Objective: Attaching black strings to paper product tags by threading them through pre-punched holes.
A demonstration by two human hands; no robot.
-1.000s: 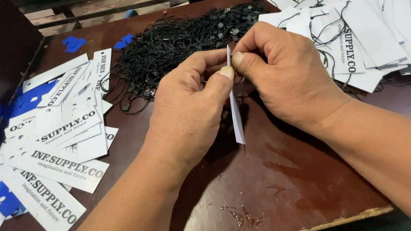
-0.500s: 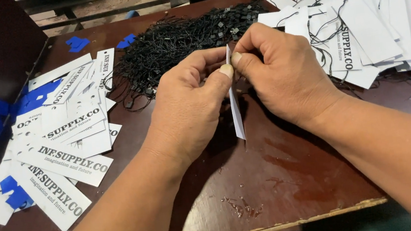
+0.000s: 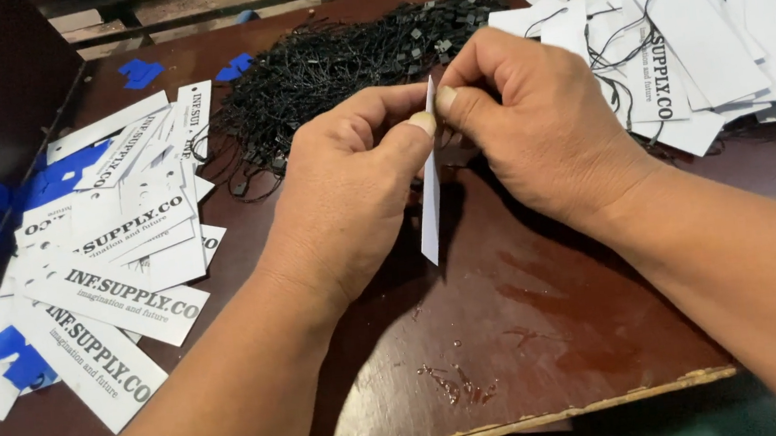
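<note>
My left hand (image 3: 348, 193) and my right hand (image 3: 541, 127) meet over the middle of a dark red-brown table (image 3: 550, 326). Together they pinch the top of a white paper tag (image 3: 429, 204), which hangs edge-on toward me between the thumbs. Both sets of fingers are closed around its upper end. Whether a string runs through the tag is hidden by my fingers. Just behind the hands lies a heap of black strings with small square fasteners (image 3: 335, 62).
A spread of white printed tags and a few blue ones (image 3: 117, 263) covers the left side. Tags with black strings attached are piled at the back right (image 3: 703, 45). The table's worn front edge (image 3: 521, 418) runs below my forearms.
Both hands stay together on the tag. Only small finger movements at its top; the tag hangs in the same place.
</note>
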